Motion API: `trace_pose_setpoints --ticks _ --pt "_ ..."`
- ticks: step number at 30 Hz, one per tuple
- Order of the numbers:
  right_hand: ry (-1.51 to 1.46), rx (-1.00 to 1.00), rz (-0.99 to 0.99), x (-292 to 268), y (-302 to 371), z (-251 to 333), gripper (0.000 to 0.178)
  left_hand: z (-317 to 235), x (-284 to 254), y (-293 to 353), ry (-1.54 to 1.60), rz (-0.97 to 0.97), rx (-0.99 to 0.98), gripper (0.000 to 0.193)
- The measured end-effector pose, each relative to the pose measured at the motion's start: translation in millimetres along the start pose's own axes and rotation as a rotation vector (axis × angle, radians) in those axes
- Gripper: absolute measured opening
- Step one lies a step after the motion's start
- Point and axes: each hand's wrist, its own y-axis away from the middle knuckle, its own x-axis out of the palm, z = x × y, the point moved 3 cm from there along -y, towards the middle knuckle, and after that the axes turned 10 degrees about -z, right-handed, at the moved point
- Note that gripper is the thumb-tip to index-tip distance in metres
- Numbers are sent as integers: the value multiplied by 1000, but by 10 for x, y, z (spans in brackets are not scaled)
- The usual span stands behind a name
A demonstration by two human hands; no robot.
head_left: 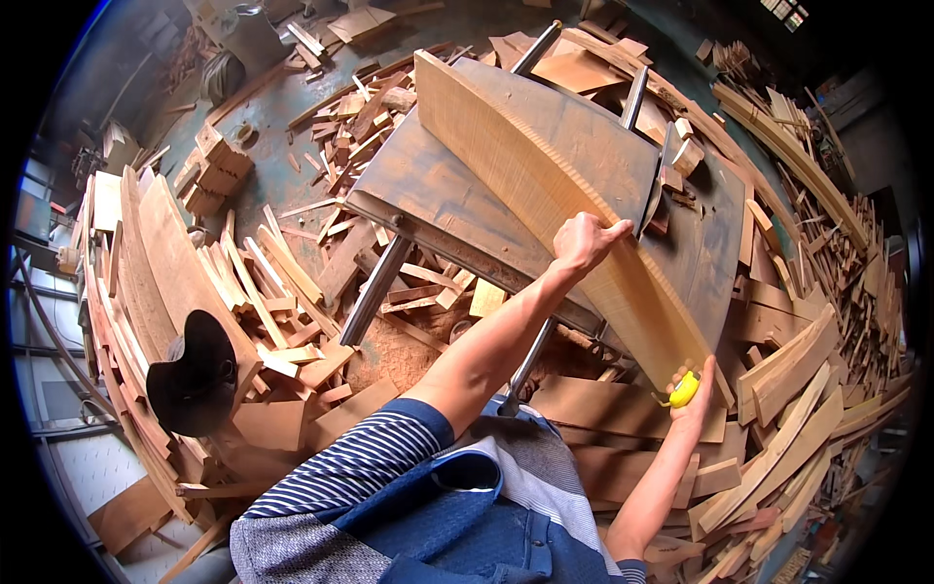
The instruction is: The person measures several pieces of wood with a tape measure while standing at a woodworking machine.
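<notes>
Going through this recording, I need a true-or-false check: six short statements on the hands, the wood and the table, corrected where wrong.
1. The left hand grasps the board. True.
2. The right hand is empty. False: the right hand holds a tape measure.
3. The tape measure is blue. False: it is yellow.
4. Part of the board is over the table. True.
5. Wood lies only left of the table. False: wood pieces are piled to its right too.
6. The left sleeve is striped. True.
</notes>
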Motion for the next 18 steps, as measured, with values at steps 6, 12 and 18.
trace_pose_setpoints --ticks 6,12,18 --pt "-1 -2 -19 -40 -36 22 50 -33 49 -15 0 10 -5 68" --pt "-49 76 43 66 23 -27 48 119 -48 -30 63 17 -13 62" --pt "37 -8 35 -186 -79 -63 49 -35 -74 111 76 -59 -10 69"
